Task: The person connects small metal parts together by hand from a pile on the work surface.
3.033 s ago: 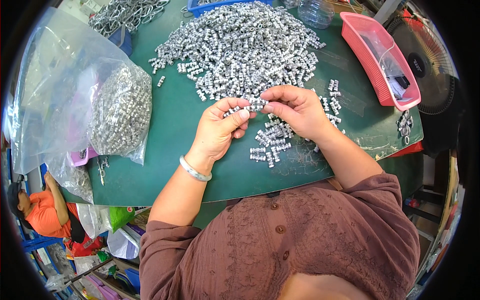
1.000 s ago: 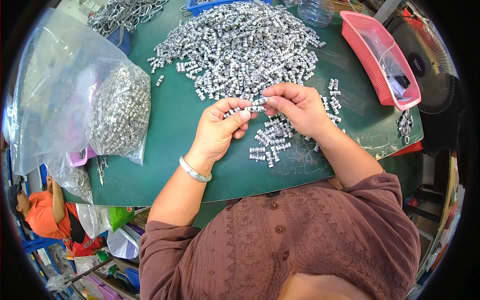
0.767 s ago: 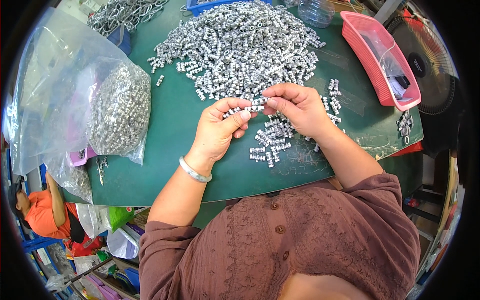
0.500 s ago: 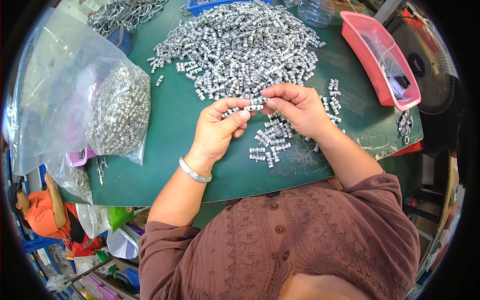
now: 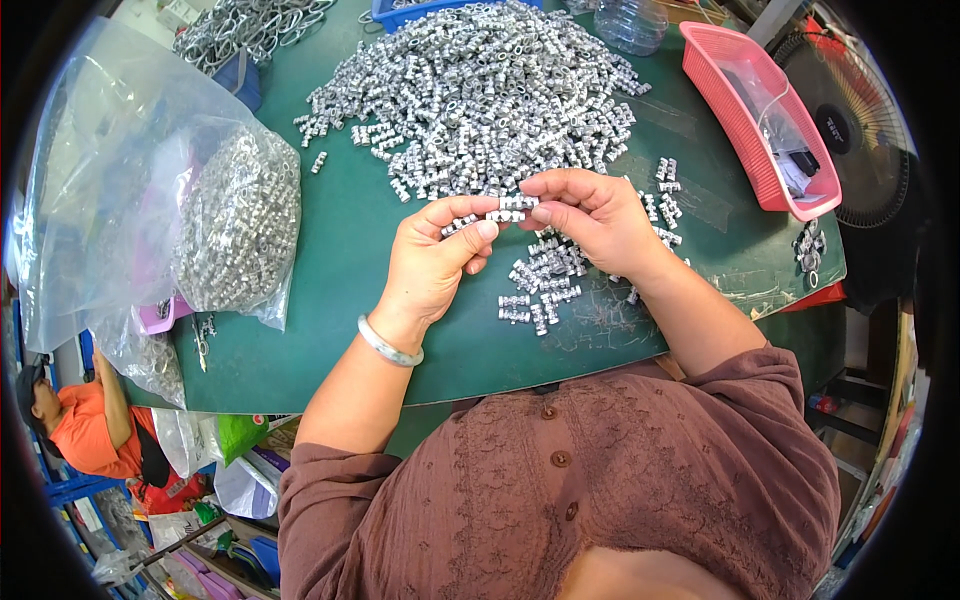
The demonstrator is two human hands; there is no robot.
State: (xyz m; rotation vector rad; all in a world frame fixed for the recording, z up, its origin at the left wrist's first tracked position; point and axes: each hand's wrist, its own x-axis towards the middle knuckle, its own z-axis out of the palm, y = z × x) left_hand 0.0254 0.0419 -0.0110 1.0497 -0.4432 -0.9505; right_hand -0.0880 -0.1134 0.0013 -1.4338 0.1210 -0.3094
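Where thumbs and forefingers nearly meet, two silver metal pieces (image 5: 513, 209) lie side by side above the green surface (image 5: 335, 240), left hand (image 5: 428, 250) pinching one end, right hand (image 5: 597, 222) the other. Further pieces (image 5: 459, 226) sit in the left fingers, mostly hidden; count uncertain. Beyond: loose heap (image 5: 490, 100). Fan (image 5: 832, 125) hub carries pale lettering, illegible from my position. Blue tray (image 5: 440, 12): cut off.
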